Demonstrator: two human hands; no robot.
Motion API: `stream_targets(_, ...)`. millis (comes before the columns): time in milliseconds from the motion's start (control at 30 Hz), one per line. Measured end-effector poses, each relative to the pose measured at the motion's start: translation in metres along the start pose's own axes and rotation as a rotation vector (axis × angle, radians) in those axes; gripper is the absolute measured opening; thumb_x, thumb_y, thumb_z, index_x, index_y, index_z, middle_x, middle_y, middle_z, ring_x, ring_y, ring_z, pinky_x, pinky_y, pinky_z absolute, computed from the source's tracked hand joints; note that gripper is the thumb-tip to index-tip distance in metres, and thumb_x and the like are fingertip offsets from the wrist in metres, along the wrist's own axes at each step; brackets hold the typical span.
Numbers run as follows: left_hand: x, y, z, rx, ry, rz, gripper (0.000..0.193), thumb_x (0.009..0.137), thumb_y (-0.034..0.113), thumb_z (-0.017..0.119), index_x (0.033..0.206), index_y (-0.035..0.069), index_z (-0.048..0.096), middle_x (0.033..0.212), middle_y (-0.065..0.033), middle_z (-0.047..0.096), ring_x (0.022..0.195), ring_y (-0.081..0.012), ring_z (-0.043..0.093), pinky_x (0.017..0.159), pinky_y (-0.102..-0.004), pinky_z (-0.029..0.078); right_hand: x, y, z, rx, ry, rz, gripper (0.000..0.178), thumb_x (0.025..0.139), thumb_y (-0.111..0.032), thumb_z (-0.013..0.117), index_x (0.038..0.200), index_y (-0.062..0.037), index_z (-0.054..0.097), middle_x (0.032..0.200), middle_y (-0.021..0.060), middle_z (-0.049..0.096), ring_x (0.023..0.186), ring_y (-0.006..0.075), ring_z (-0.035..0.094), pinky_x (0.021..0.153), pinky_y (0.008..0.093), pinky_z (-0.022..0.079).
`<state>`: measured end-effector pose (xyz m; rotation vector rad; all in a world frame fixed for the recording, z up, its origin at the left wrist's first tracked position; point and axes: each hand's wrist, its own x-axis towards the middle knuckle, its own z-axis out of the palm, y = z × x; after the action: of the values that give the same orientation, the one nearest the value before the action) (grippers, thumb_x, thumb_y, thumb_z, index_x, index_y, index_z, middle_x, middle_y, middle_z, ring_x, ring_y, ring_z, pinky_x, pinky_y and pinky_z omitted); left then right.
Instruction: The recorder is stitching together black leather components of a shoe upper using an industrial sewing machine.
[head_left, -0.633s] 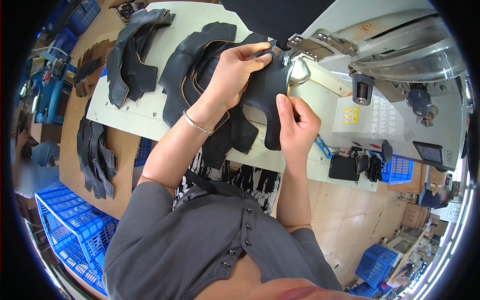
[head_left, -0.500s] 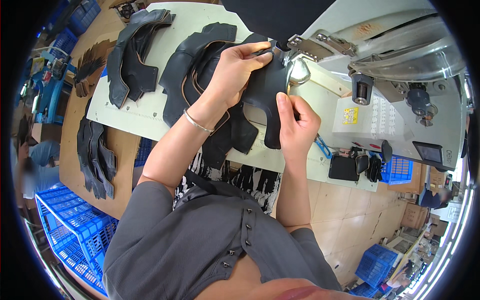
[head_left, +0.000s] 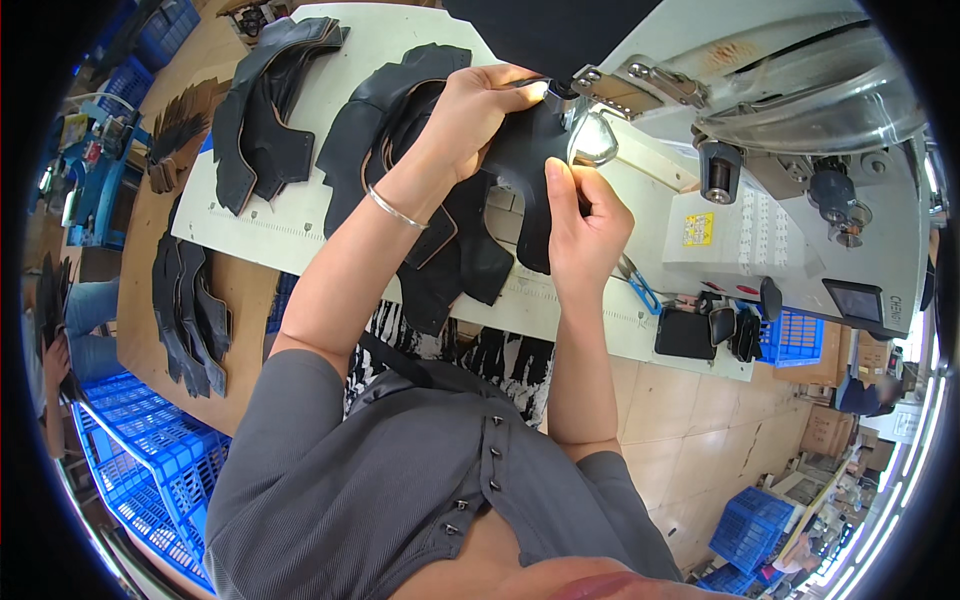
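Note:
A curved black leather piece (head_left: 530, 160) lies under the head of a sewing machine (head_left: 640, 90), its near strip hanging toward me. My left hand (head_left: 480, 115) pinches its far edge between thumb and fingers, close to the needle area. On the piece's right edge, my right hand (head_left: 590, 215) grips with the thumb on top and fingers curled beneath. The needle itself is hidden by the machine's parts. Left of the piece and partly under my left forearm lies a pile of similar black leather pieces (head_left: 350, 150).
Another stack of black leather pieces (head_left: 245, 130) rests at the table's far left. Blue-handled snips (head_left: 640, 285) and a black case (head_left: 684, 334) lie at the right front edge. More cut pieces (head_left: 190, 310) lie on a brown side table, above blue crates (head_left: 150, 450). A person's hand (head_left: 57, 358) shows at far left.
Both hands and the leather piece have shifted slightly away from me, the right hand most, with the grips kept. At far left, the other person has moved and a hand now shows.

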<state>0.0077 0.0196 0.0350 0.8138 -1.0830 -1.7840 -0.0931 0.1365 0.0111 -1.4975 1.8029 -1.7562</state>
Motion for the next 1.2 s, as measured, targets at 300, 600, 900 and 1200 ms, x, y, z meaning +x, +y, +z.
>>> stream_targets(300, 0.015, 0.002, 0.000, 0.058, -0.025, -0.030, 0.018, 0.088, 0.003, 0.062, 0.102, -0.008, 0.066, 0.088, -0.0128, 0.068, 0.071, -0.0164, 0.067, 0.062, -0.0254, 0.056, 0.004, -0.002, 0.005, -0.063, 0.056, -0.055, 0.021, 0.083, -0.011, 0.072, 0.076, 0.0024, 0.059, 0.061, 0.0067, 0.054, 0.054, 0.0093, 0.042, 0.052, 0.0251, 0.039)
stream_targets(600, 0.036, -0.002, -0.002, 0.058, -0.026, -0.104, 0.017, 0.086, 0.007, 0.064, 0.098, -0.004, 0.068, 0.090, -0.0111, 0.069, 0.071, -0.0173, 0.067, 0.060, -0.0278, 0.057, 0.007, 0.003, 0.006, -0.097, 0.082, -0.113, 0.017, 0.083, -0.013, 0.073, 0.082, 0.0019, 0.064, 0.064, 0.0110, 0.060, 0.052, 0.0138, 0.049, 0.053, 0.0266, 0.042)
stream_targets(900, 0.028, -0.013, -0.030, 0.220, -0.015, -0.089, 0.050, 0.093, 0.045, 0.053, 0.108, -0.003, 0.058, 0.070, -0.0051, 0.059, 0.052, -0.0157, 0.059, 0.048, -0.0263, 0.050, 0.003, 0.005, -0.003, -0.139, 0.034, -0.165, 0.018, 0.083, -0.015, 0.073, 0.085, 0.0012, 0.065, 0.063, 0.0120, 0.060, 0.051, 0.0146, 0.051, 0.052, 0.0268, 0.042)
stream_targets(1200, -0.086, -0.030, 0.013, -0.066, -0.187, -0.102, 0.038, 0.097, 0.034, 0.054, 0.096, -0.003, 0.061, 0.084, -0.0069, 0.066, 0.070, -0.0132, 0.065, 0.048, -0.0249, 0.053, 0.013, -0.004, -0.028, 0.297, 0.311, -0.262, 0.033, 0.092, -0.003, 0.059, 0.121, 0.0052, 0.046, 0.105, 0.0136, 0.060, 0.087, 0.0139, 0.060, 0.077, 0.0271, 0.049)
